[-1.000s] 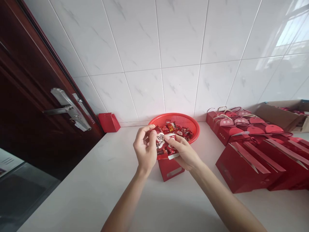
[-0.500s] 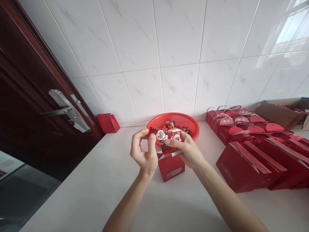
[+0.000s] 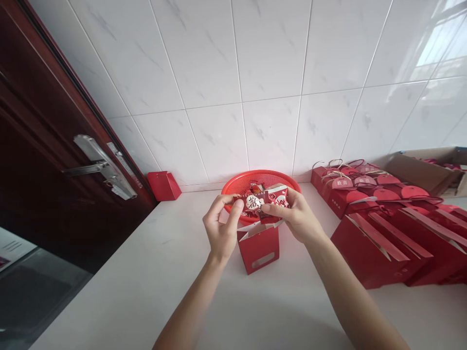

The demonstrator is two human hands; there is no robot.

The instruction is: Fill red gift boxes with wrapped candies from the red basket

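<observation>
My left hand (image 3: 223, 226) pinches the left end of a dark red candy packet (image 3: 252, 202) with a white emblem and black lettering. A brighter red candy packet (image 3: 279, 198) is held by my right hand (image 3: 301, 218), its thumb laid across the front. The two packets overlap in the middle, above an upright red gift box (image 3: 259, 248) with its top open and a slot in its front. Behind the hands sits a red plastic basket (image 3: 233, 182) with wrapped candies in it, partly hidden by the packets and fingers.
Several closed red gift boxes (image 3: 330, 192) with cord handles stand at the right, with open red boxes (image 3: 372, 253) in front. A cardboard carton (image 3: 412, 167) lies behind them. One red box (image 3: 163, 186) rests by the wall near the brown door (image 3: 47, 146).
Both hands have shifted right with the packets and moved slightly apart. More of the packets' fronts and of the box's opening shows now.
</observation>
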